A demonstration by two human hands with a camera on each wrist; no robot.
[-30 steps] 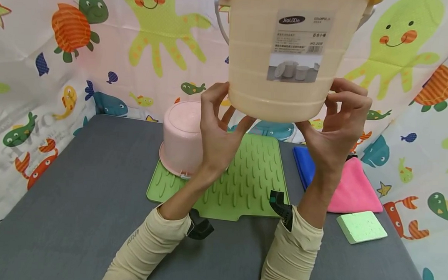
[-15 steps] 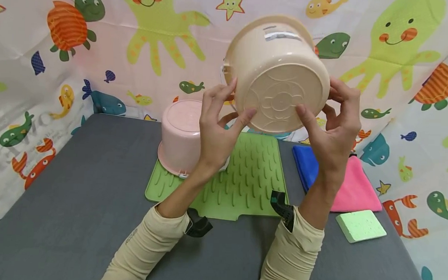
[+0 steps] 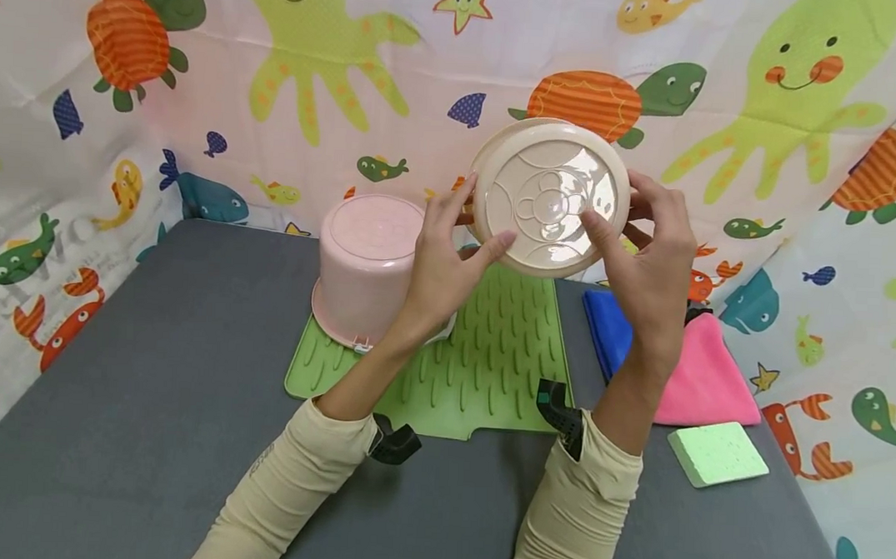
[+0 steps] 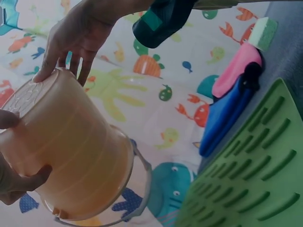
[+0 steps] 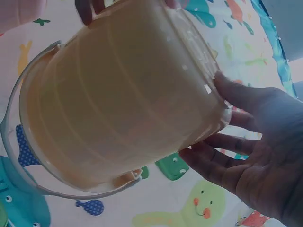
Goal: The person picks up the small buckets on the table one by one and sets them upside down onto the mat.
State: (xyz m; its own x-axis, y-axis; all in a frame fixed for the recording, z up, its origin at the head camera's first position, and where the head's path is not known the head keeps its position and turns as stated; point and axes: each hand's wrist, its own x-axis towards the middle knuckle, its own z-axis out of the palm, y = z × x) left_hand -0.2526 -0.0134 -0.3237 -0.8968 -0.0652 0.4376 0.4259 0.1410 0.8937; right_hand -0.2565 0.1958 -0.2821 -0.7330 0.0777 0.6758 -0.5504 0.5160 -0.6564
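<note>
A cream plastic bucket [image 3: 545, 196] is held up off the table between both hands, its moulded flower base facing the head camera. My left hand [image 3: 449, 259] grips the lower left side, thumb on the base and fingers along the wall. On the right edge, my right hand [image 3: 648, 255] grips the same way, its thumb pressed on the base. In the right wrist view, the bucket's wall [image 5: 123, 94] and its hanging handle [image 5: 21, 175] show, the rim pointing away. A pink bucket [image 3: 366, 268] stands upside down on the green ridged mat [image 3: 503, 382], partly behind my left hand.
A blue cloth [image 3: 604, 324] and a pink cloth [image 3: 710, 374] lie right of the mat. In front of them is a pale green sponge [image 3: 718, 454]. A printed sea-animal curtain [image 3: 412, 61] hangs behind and on both sides of the grey table [image 3: 150, 400].
The cream bucket has tipped from nearly upright, label showing, until its base faces the head camera. Both hands have turned with it, keeping their hold, and the bucket sits lower than its first position.
</note>
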